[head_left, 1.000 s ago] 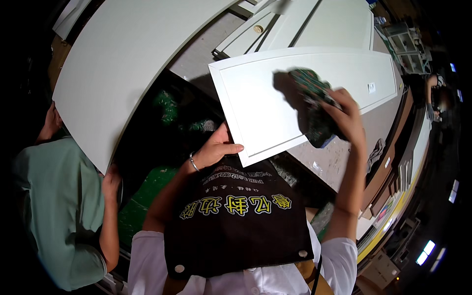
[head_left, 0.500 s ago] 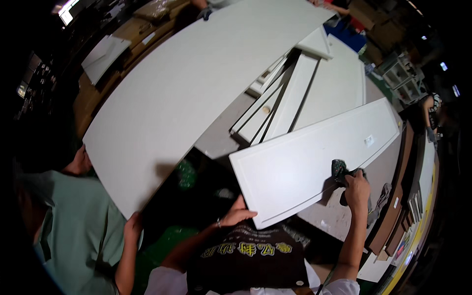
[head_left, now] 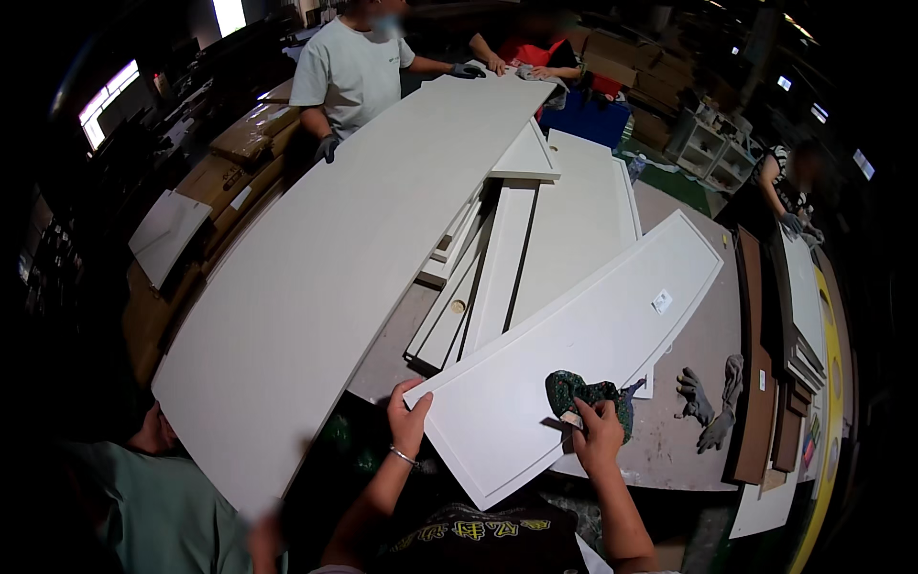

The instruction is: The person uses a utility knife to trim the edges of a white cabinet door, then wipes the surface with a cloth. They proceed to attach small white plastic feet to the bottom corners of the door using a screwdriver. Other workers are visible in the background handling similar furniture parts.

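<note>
Nearest me, at the bottom of my view, is one dark apron (head_left: pixel 449 555) with yellow lettering. I have two hands ahead of it. The left hand (head_left: pixel 409 426) is clamped on the near left corner of one white panel (head_left: pixel 574 325), thumb on top. The right hand (head_left: pixel 595 435) has its fingers closed around one dark patterned cloth (head_left: pixel 612 394) at the panel's near long edge; I can't tell how hard it presses. The panel lies slanted over the table, one small label (head_left: pixel 662 301) on its face.

The table (head_left: pixel 703 316) is dull grey and marked with pale specks. To the right I see grey gloves (head_left: pixel 695 397) in a loose clump, too bunched to count surely, then brown boards (head_left: pixel 751 364) on edge.

To the left, one big pale board (head_left: pixel 354 239) runs away from me, a person in a green shirt (head_left: pixel 177 507) at its near end. Past my panel, more white panels (head_left: pixel 579 225) lie overlapped; I can't count them all.

Farther off I make out three more people, one blue box (head_left: pixel 588 120), one white shelf unit (head_left: pixel 712 148) and two bright windows (head_left: pixel 110 100) in a dim workshop.
</note>
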Demonstrator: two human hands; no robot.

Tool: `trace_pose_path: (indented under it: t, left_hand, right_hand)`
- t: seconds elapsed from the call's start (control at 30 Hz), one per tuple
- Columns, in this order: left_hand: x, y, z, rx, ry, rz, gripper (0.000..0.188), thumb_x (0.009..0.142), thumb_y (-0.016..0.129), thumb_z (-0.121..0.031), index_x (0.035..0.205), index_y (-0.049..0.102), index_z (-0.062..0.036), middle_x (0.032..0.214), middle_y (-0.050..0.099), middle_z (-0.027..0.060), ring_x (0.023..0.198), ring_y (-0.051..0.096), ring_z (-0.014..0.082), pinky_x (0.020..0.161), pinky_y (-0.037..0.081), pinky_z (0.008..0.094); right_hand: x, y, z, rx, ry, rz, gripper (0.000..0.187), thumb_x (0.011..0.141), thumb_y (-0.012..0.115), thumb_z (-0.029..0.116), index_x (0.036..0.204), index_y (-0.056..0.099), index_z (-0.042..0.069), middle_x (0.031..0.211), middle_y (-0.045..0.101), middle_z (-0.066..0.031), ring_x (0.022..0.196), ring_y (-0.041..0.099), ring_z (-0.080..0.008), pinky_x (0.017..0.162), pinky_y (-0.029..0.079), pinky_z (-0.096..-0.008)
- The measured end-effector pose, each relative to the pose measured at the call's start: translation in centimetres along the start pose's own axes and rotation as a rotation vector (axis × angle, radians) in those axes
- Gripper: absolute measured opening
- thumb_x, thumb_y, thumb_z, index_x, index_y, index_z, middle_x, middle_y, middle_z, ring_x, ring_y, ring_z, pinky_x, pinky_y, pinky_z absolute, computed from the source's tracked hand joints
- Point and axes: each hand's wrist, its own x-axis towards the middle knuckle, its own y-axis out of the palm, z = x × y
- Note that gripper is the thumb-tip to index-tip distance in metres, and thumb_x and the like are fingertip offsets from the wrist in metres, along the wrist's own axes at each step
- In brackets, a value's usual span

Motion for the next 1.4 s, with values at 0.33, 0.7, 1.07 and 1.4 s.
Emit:
trace_pose_path:
  t: [0.33,0.7,1.07,1.4]
  left_hand:
    - [0.3,-5.9,0.2,-0.203,-0.025,-0.02,0.023,0.087,0.063,-0.001,0.109,0.06,0.0008,0.098,0.064,0.0053,0.087,0.058,0.0112,0.079,0.047,0.0245]
    - [-1.3,-8.3,-2.1,0.18,-0.096,-0.323,0.042,0.097,0.042,-0.033,0.097,0.064,0.0028,0.087,0.067,0.0097,0.081,0.062,0.018,0.072,0.05,0.031]
    - [-3.6,-7.5,-1.0,-0.267,-0.07,-0.195,0.046,0.101,0.044,-0.037,0.123,0.053,0.002,0.119,0.056,0.0127,0.101,0.056,0.0188,0.089,0.046,0.0333]
    - [-2.5,-10.3,-1.4,-0.153,-0.122,-0.153,0.039,0.101,0.046,-0.024,0.125,0.055,0.0045,0.115,0.062,0.012,0.099,0.06,0.0185,0.086,0.049,0.0311]
  right_hand:
    - [-2.2,2.6,3.0,0.192,-0.099,-0.105,0.049,0.062,0.068,0.007,0.11,0.071,0.017,0.085,0.054,-0.0078,0.068,0.058,-0.0236,0.06,0.049,-0.0328]
    - [1.9,2.3,-0.9,0.13,-0.104,-0.03,0.052,0.062,0.069,0.007,0.112,0.068,0.02,0.089,0.056,-0.0074,0.07,0.059,-0.0249,0.058,0.049,-0.0364]
    - [5.3,2.6,-3.2,0.193,0.14,-0.173,0.034,0.073,0.067,0.008,0.106,0.07,0.016,0.089,0.056,-0.0095,0.074,0.06,-0.0281,0.065,0.05,-0.0366]
    - [2.8,-2.2,-8.0,0.967,0.68,-0.194,0.03,0.086,0.069,0.014,0.114,0.061,0.003,0.087,0.065,-0.0044,0.07,0.06,-0.0106,0.062,0.048,-0.0243]
